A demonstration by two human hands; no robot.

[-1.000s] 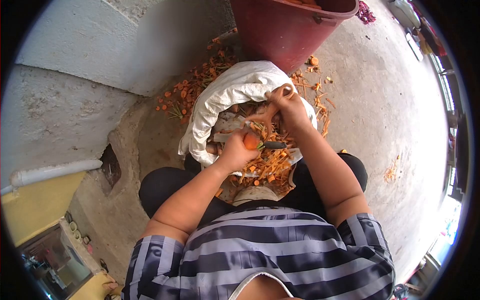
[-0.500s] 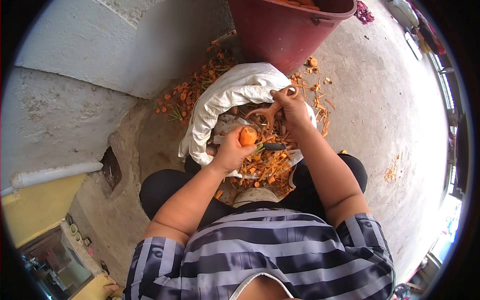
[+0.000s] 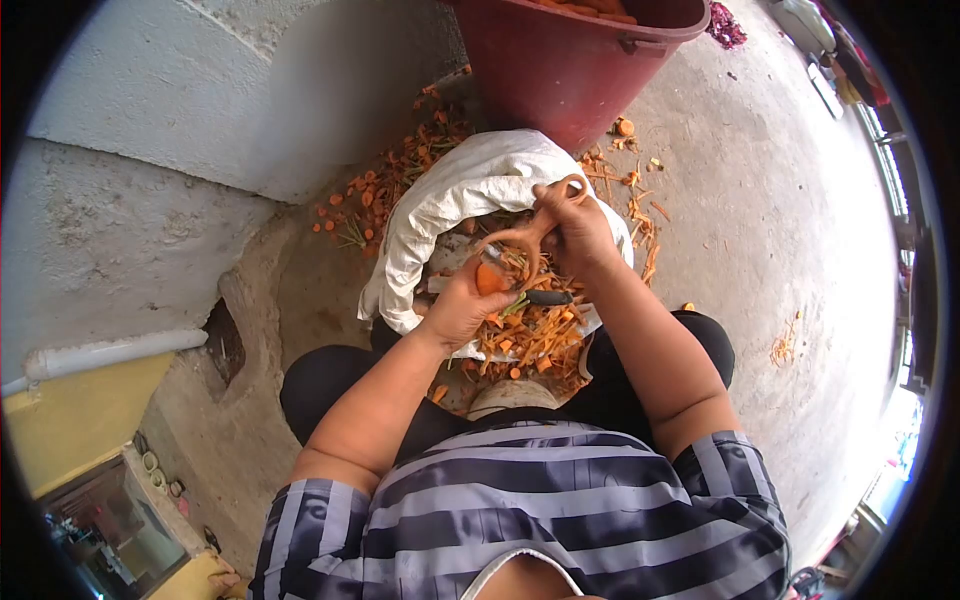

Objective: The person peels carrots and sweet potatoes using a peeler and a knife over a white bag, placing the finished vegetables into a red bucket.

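Note:
My left hand is closed around a carrot, whose orange end shows above the thumb. In my right hand is an orange-brown Y-shaped peeler, its looped handle end poking out past the fingers. The forked head of the peeler overlaps the top of the carrot. Below both hands, a white sack with a rolled rim stands open, with carrot peelings heaped in and in front of it. A black handle shows among the peelings, right by my left fingertips, beside some green stalks.
Beyond the sack stands a big red tub with carrots in it. Cut carrot tops litter the concrete floor on the left, and more peelings lie on the right. A rough wall rises at the left.
My right hand has brought the peeler down and left, so its head now meets the carrot. The left hand has stayed nearly in place, the carrot tilted slightly.

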